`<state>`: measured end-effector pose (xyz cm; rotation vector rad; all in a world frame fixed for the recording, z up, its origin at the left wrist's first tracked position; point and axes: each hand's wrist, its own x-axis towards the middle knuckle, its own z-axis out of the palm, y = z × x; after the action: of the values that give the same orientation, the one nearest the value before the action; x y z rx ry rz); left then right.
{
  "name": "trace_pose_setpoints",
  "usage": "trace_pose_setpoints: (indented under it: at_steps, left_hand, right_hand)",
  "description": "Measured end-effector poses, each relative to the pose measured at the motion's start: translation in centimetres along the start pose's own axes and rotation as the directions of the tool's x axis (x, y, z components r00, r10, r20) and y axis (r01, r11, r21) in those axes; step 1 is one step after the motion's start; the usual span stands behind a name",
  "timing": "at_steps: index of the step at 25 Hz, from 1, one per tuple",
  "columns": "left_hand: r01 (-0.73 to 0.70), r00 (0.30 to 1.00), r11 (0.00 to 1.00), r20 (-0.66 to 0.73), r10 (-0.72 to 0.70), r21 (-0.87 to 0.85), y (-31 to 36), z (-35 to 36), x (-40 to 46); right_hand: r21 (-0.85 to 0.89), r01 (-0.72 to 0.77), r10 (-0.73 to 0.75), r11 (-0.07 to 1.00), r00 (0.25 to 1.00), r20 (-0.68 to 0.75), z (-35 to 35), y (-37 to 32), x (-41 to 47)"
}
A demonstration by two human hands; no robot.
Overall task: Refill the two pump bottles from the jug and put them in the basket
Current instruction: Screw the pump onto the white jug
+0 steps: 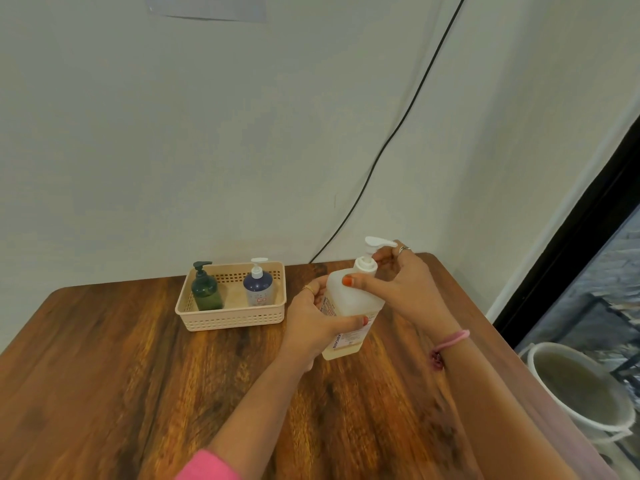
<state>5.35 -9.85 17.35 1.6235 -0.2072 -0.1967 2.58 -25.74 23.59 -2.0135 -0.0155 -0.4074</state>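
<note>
The right hand (401, 289) pinches the white pump collar of the jug (349, 306), thumb and fingers curled round it; the left hand (317, 323) grips the jug's body, which tilts over the wooden table (121, 375). At ten o'clock from the hands sits the basket (232, 318), with the green pump bottle (206, 289) and the blue pump bottle (258, 285) upright inside, apart. A white bucket (581, 393) stands at four o'clock, off the table; a black cable (391, 140) runs up the wall at twelve

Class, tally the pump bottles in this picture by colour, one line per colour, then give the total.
Dark green pump bottle, in the basket: 1
Blue pump bottle, in the basket: 1
Large translucent white pump bottle, held by left hand and right hand: 1
Total: 3
</note>
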Motion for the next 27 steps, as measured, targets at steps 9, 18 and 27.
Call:
trace_pose_setpoints:
  at_steps: [9,18,27]
  left_hand:
    - [0.001,1.000,0.999,-0.003,-0.001,0.048,0.2,-0.5,0.8]
    - [0.031,0.999,0.999,-0.029,-0.030,0.039,-1.4,-2.0,1.6]
    - [0.061,0.997,0.997,-0.054,-0.059,0.040,-3.0,-2.7,3.6]
  right_hand:
    - [0.391,-0.085,0.022,0.916,0.986,0.164,0.3,1.3,0.6]
    - [0.384,-0.226,0.060,0.895,0.916,0.398,1.6,2.3,2.3]
    - [0.332,-0.186,0.080,0.925,0.948,0.306,3.2,4.0,4.3]
